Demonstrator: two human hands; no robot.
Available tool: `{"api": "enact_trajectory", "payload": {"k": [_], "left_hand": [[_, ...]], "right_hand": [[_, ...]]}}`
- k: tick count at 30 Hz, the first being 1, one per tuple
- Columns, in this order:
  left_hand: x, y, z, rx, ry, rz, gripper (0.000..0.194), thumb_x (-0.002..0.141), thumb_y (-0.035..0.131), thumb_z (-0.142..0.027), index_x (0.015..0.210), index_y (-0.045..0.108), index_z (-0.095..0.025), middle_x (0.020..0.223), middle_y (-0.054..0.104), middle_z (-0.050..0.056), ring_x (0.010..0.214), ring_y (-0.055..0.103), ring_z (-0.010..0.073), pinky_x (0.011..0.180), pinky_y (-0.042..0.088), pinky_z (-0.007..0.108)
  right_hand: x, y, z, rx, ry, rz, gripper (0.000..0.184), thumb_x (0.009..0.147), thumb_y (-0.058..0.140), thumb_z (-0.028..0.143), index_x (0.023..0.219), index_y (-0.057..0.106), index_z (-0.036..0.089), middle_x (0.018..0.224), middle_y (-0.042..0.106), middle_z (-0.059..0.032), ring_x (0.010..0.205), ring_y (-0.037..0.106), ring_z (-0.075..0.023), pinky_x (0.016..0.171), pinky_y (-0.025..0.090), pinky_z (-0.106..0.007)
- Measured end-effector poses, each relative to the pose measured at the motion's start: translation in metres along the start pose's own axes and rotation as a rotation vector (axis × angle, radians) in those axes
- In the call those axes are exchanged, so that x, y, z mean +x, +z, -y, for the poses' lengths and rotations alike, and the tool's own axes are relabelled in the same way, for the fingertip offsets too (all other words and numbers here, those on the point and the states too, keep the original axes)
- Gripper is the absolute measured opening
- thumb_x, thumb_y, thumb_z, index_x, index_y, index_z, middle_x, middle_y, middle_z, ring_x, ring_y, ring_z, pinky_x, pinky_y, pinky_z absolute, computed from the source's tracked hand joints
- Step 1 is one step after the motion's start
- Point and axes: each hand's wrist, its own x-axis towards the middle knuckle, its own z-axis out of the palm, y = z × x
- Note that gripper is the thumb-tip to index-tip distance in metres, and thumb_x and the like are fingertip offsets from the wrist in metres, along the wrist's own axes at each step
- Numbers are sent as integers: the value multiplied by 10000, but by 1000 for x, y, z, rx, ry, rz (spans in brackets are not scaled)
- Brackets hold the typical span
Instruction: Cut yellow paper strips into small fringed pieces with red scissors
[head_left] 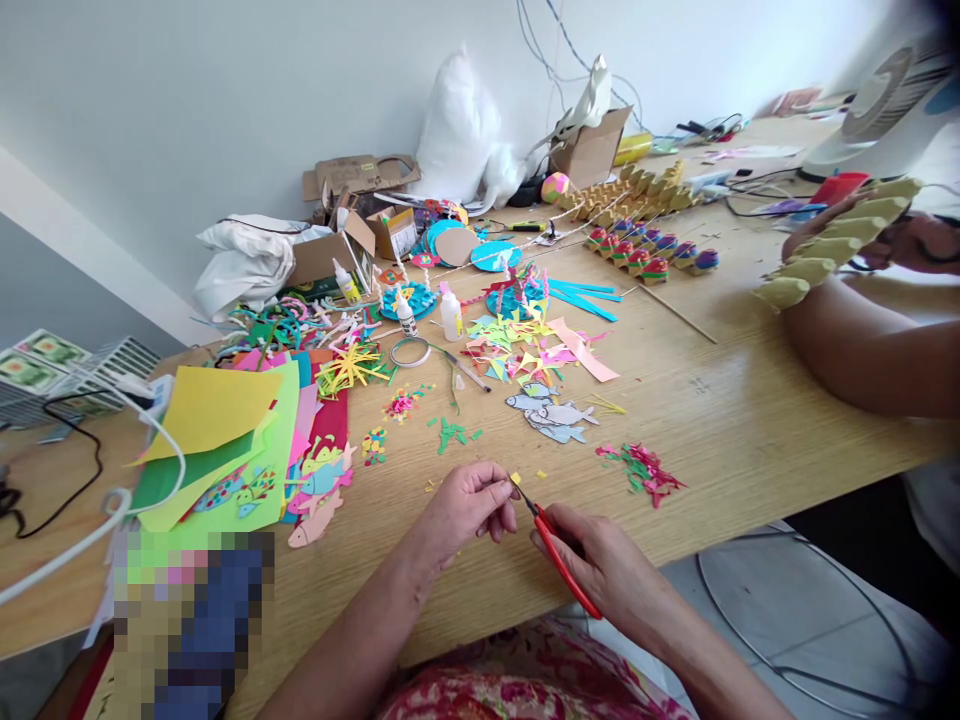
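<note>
My right hand grips red-handled scissors, their blades pointing up and left. Closed in a pinch, my left hand holds a small yellow paper piece right at the blade tips. Another yellow scrap lies on the table just beyond. Past my hands are grey-blue paper fish and a little heap of green paper bits. Red and green clippings are piled to the right of the scissors.
Coloured paper sheets and more paper fish lie at left. Glue bottles, a tape ring and paper scraps stand mid-table. At right, another person's arm rests near egg-carton strips.
</note>
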Motion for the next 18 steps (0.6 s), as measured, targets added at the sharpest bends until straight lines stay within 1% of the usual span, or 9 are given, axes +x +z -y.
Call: {"api": "enact_trajectory", "payload": {"k": [4,11,14,18], "left_hand": [[2,-1,1,-9,-2,1,238,738,509,-370,727,524,-133,508,545,-35,357,410,33,375,233,165],[2,-4,4,22,-10,-18,228,733,513,-360,701,512,-134,513,543,-34,363,414,31,374,250,157],[1,-5,5,17,-7,-27,260,734,517,-390,684,509,-135,512,543,-33,363,413,32,370,245,159],[0,-6,4,1,13,-58,256,741,512,-390,694,516,-138,497,534,-39,358,410,34,369,239,159]], "right_hand": [[0,0,-3,-1,4,-17,361,863,318,387,633,499,176,543,513,15,486,417,-104,464,316,-212],[2,0,-6,-32,6,-31,375,868,296,391,615,479,183,548,524,7,499,450,-117,475,320,-220],[2,-1,-5,-38,16,-26,370,866,298,391,602,460,190,539,518,10,494,445,-119,471,314,-222],[-1,-3,-4,-58,24,8,357,879,275,411,648,444,199,584,538,3,526,465,-128,495,331,-225]]}}
